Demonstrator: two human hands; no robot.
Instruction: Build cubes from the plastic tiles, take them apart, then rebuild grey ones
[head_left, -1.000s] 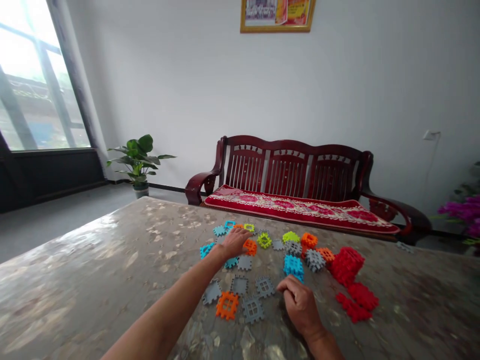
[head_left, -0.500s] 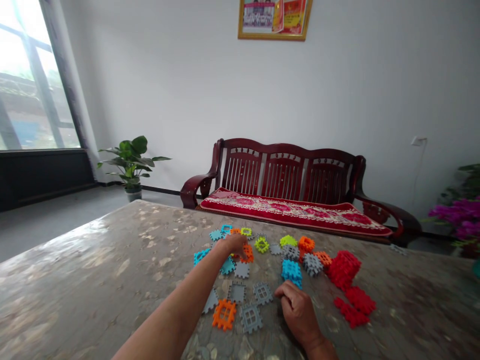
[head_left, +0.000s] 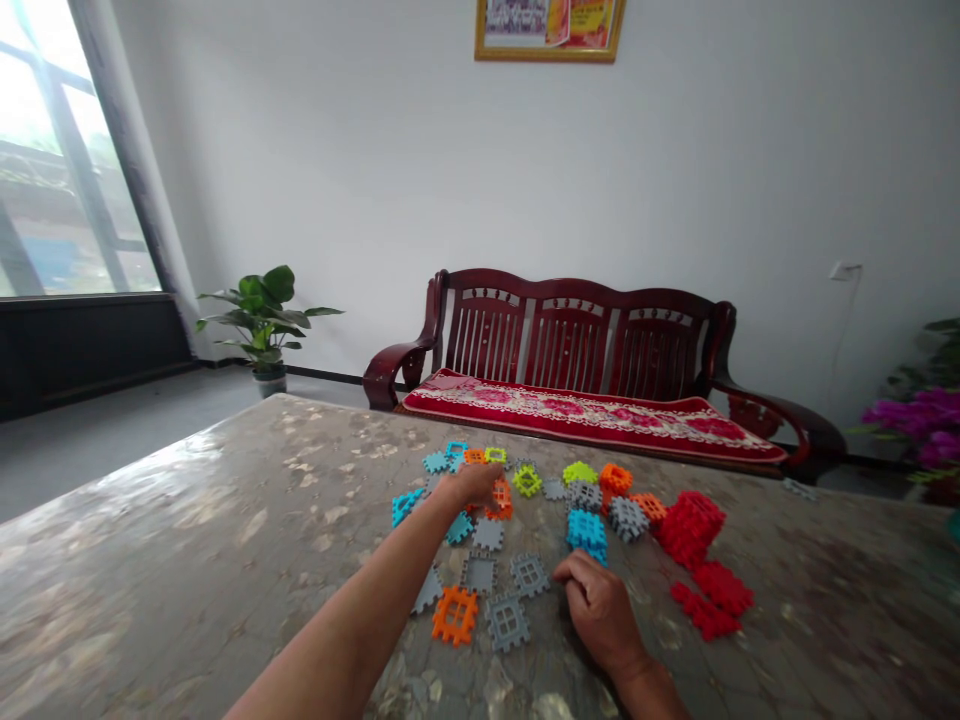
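My left hand reaches across the table to the far group of tiles. Its fingers are bent down and closed at the edge of an orange windowed tile; the fingertips are partly hidden. Teal tiles and a grey tile lie just below that hand. My right hand rests on the table with its fingers curled in, and nothing shows in it. It is near a blue block of interlocked tiles and a grey windowed tile.
Grey tiles and an orange tile lie at the front. Grey blocks, an orange block and a red block stand to the right, with flat red pieces beside them. Behind the table is a wooden bench.
The whole view has shifted slightly, with things a little higher in the picture. Both hands stay at nearly the same places over the table.
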